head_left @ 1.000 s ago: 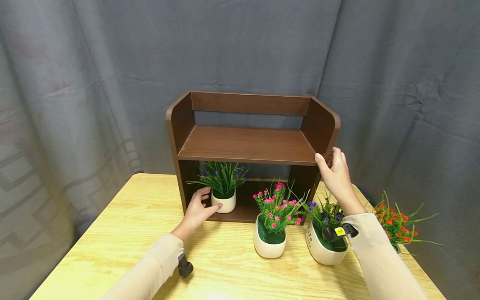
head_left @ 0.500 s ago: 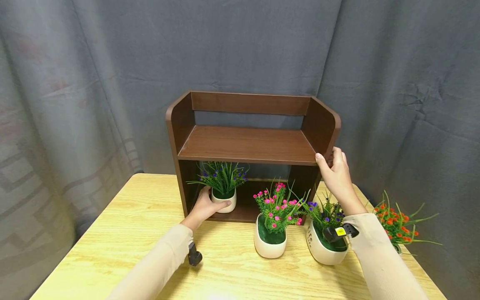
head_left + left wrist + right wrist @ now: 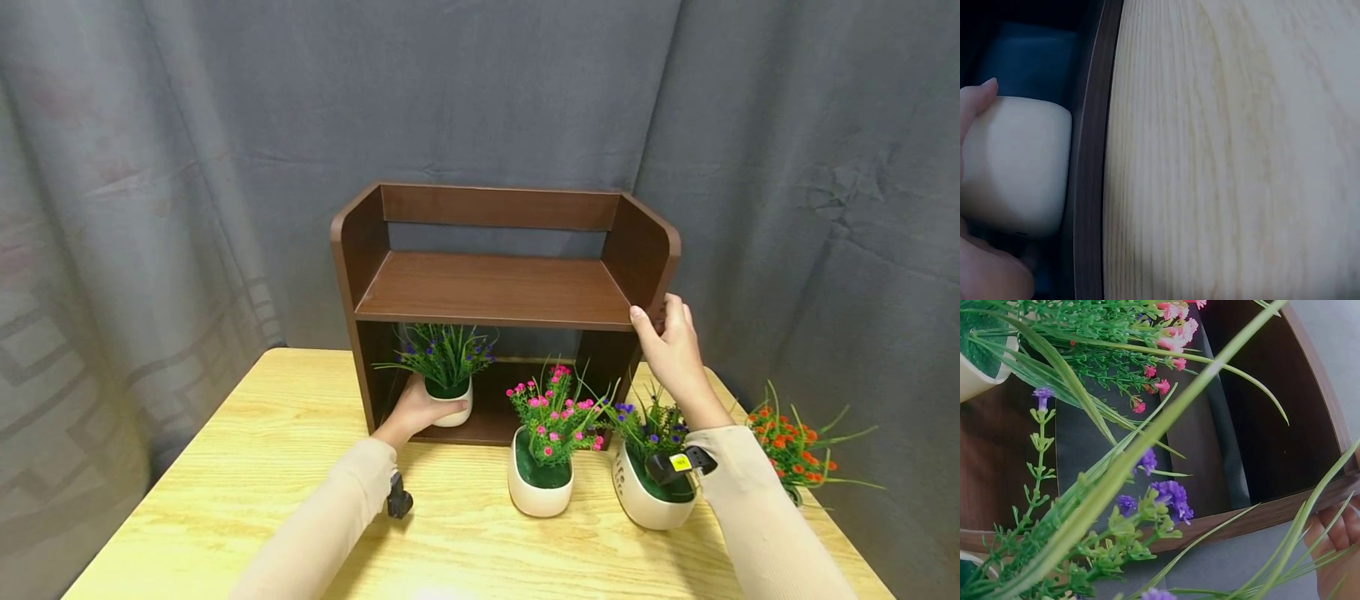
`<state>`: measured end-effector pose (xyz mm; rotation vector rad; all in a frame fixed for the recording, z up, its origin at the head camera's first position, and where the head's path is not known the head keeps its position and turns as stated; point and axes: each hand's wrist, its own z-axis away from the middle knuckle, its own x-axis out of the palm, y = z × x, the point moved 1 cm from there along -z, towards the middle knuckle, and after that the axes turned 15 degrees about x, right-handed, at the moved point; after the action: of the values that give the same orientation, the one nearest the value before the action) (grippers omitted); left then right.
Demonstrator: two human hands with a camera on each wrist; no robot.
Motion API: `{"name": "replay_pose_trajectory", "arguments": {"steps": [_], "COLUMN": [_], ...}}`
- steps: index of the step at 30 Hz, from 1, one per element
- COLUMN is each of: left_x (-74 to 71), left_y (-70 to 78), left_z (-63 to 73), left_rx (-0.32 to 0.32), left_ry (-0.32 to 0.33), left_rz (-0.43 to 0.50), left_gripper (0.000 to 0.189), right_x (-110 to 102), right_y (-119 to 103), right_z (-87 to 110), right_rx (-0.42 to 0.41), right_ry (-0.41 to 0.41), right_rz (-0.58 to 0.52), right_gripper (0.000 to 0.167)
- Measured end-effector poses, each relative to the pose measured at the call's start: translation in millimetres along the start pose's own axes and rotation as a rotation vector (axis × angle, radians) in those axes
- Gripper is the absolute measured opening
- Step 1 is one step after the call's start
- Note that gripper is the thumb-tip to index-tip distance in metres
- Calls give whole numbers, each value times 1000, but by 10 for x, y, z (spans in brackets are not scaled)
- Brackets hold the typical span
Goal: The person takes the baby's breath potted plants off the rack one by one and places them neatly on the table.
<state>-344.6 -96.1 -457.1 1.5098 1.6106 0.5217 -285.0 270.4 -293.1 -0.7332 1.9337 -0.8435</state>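
In the head view my left hand [image 3: 414,408] grips a white flowerpot [image 3: 454,407] with purple-flowered greenery, its thumb across the front. That pot stands in the lower left compartment of a brown two-tier wooden shelf [image 3: 495,287]. The left wrist view has the same pot [image 3: 1019,164] just behind the shelf's front edge, with fingers at both sides of it. My right hand [image 3: 673,354] holds the shelf's right side panel, thumb at the front edge by the middle board and the other fingers round the outside. Leaves partly cover that hand in the right wrist view.
On the table [image 3: 247,467], before the shelf's right half, stand a pink-flowered pot [image 3: 542,496] and a purple-flowered pot [image 3: 652,504]. An orange-flowered plant [image 3: 795,446] is at the far right, partly behind the right sleeve. A grey curtain [image 3: 510,92] hangs behind the shelf.
My left hand has moved forward and right, from fingers spread beside the pot to a grip round it. The pot has barely shifted. My right hand stays on the shelf's side.
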Motion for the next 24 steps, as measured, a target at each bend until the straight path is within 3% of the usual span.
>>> {"name": "replay_pose_trajectory", "arguments": {"steps": [7,12,15,18,24], "left_x": [3,-10,-11,3,11], "left_y": [1,240,204,5,29], "left_z": [-17,-2,2,1,21], "left_rx": [-63,-92,-88,-97,-140], "left_ry": [11,22,22,26,50], "left_rz": [-10,-6,-10,-24,-43], "left_gripper": [87,85,87,92,97], "right_x": [6,5,10,15,8], "right_y": [8,5,12,18,17], "right_z": [-1,-7,-11,-13,-11], "right_rx": [-4,-9,-10,-11,-12], "right_ry": [1,3,7,9,9], "right_rz": [0,3,6,6,1], "right_gripper": [45,46,45,45,45]}}
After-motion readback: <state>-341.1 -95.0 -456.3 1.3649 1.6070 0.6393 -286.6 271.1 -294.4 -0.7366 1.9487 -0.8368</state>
